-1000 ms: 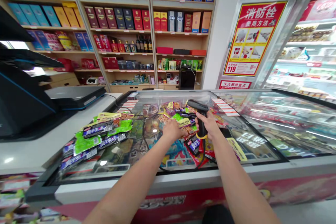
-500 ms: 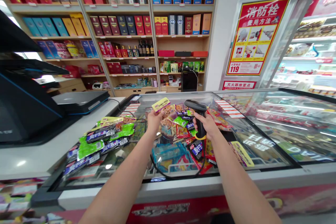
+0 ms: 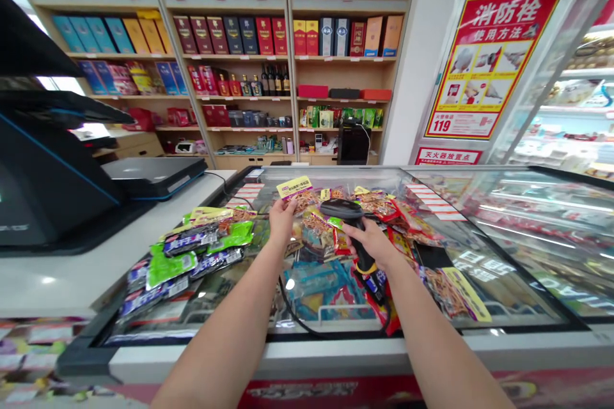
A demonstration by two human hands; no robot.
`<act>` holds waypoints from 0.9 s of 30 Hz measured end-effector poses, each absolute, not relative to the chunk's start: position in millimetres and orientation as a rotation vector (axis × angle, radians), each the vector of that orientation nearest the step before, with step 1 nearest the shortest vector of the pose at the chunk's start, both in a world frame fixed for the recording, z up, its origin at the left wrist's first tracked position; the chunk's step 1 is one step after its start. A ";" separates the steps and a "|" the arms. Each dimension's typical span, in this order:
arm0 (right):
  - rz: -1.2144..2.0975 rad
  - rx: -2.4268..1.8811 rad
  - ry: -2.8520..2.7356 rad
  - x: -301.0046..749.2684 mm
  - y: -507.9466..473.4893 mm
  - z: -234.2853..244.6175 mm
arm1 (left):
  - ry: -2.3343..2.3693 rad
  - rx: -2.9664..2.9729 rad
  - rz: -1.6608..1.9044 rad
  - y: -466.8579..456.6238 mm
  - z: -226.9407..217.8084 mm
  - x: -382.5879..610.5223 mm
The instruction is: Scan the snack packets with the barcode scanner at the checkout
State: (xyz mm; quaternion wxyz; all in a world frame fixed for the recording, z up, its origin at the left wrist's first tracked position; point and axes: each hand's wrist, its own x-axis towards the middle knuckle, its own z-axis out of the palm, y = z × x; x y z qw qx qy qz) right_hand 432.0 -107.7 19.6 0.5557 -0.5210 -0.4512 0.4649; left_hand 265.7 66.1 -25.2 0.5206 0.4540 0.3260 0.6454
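Progress, by look: partway. Packet pile [image 3: 192, 255] sits apart at left on glass freezer [image 3: 336, 353]; loose packets [image 3: 412, 225] lie spread near scanner [image 3: 341, 207] and right of it. Which are dealt with, cannot tell. Hands apart: left hand [image 3: 282, 220] pinches yellow-topped packet [image 3: 296, 190], right hand [image 3: 377, 244] wraps scanner handle. Held packet left of scanner head, beyond left hand.

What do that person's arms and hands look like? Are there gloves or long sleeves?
No gloves: the left hand and right hand are bare. The left forearm and right forearm are too, with no sleeve, watch or bracelet showing. Higher up is out of view.
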 end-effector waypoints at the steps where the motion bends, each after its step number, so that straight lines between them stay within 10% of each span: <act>1: 1.098 -1.237 -1.060 431.6 -107.8 19.9 | 0.777 1.085 1.546 67.2 -24.8 266.1; 27: 1.104 -1.270 -1.121 435.4 -104.7 9.5 | 0.789 1.089 1.562 72.4 -34.6 269.2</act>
